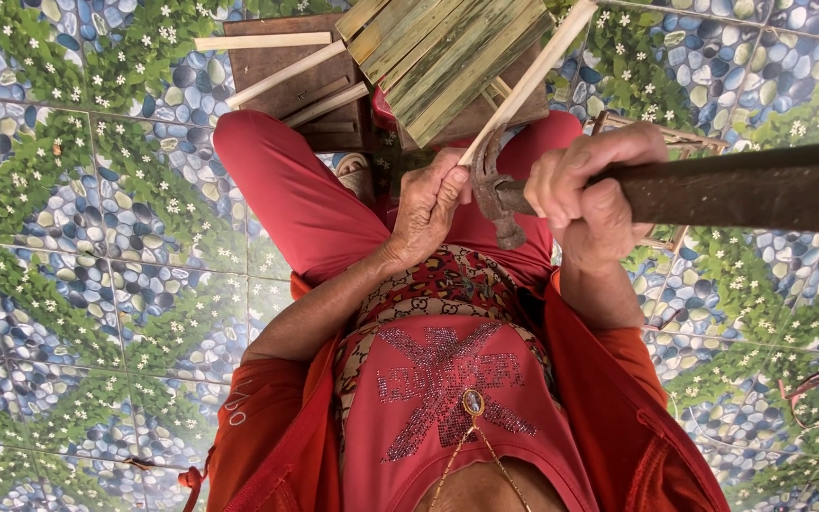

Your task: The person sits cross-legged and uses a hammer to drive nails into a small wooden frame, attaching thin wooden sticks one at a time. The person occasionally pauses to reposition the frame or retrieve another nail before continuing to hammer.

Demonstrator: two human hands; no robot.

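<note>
Head view: left hand (428,204) pinches bamboo stick (523,81) upright against bamboo panel (452,57) (steadying it), right hand (585,185) clenches hammer (500,194) near its head, w/ short grip for control.

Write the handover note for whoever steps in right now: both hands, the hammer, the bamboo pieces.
Left hand: fingers pinched at the lower end of a pale bamboo stick, right beside the hammer head.
Right hand: gripping the hammer close behind its head; the claw points down.
The stick slants across a panel of green bamboo slats resting over the lap.
Loose pale sticks lie on a brown board on the tiled floor.
Done: slats lie side by side.
Left: I cannot see any nail.
</note>
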